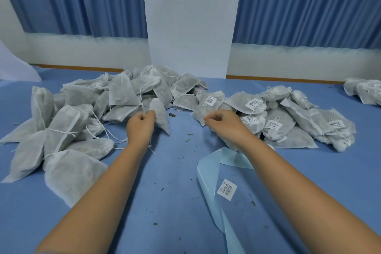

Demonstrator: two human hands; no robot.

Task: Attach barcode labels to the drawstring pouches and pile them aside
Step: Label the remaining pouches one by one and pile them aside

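A heap of unlabelled white drawstring pouches [86,109] covers the left and far middle of the blue table. A pile of pouches bearing barcode labels [288,121] lies at the right. My left hand [141,125] pinches the top of one unlabelled pouch [160,117], which hangs tilted at the heap's edge. Fingers curled, my right hand [223,122] sits at the near edge of the labelled pile, touching a labelled pouch [203,109]; whether it grips that pouch is unclear. A pale blue backing strip [208,187] with one barcode label [227,189] lies near my right forearm.
Another small group of white pouches [365,90] sits at the far right edge. Dark herb crumbs [172,115] are scattered over the blue table [177,171]. A white wall panel [191,27] and blue curtains stand behind the table.
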